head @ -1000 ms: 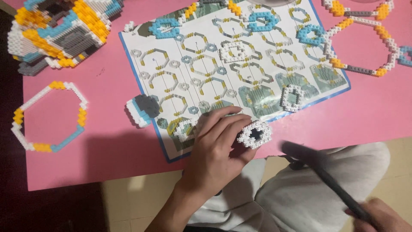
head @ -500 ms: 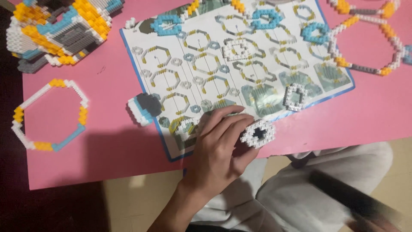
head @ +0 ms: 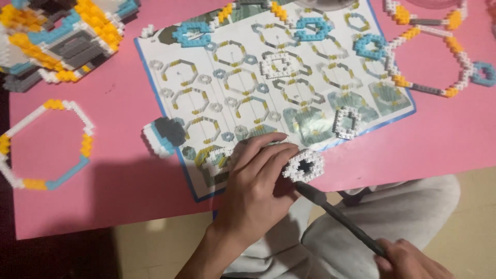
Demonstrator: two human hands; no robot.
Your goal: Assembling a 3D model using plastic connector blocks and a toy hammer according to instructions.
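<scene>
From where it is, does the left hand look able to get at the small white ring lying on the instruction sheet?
Probably yes: the left hand rests on the sheet, and nothing lies between it and the white ring.

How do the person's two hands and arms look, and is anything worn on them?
Both are bare. The left hand shows no ring, watch or glove, and its forearm has no sleeve. The right hand is only partly in view at the frame's bottom edge; nothing worn shows there.

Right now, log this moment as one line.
left hand: holds white ring at table edge | right hand: holds dark tool, tip under ring | sheet: flat beneath
</scene>
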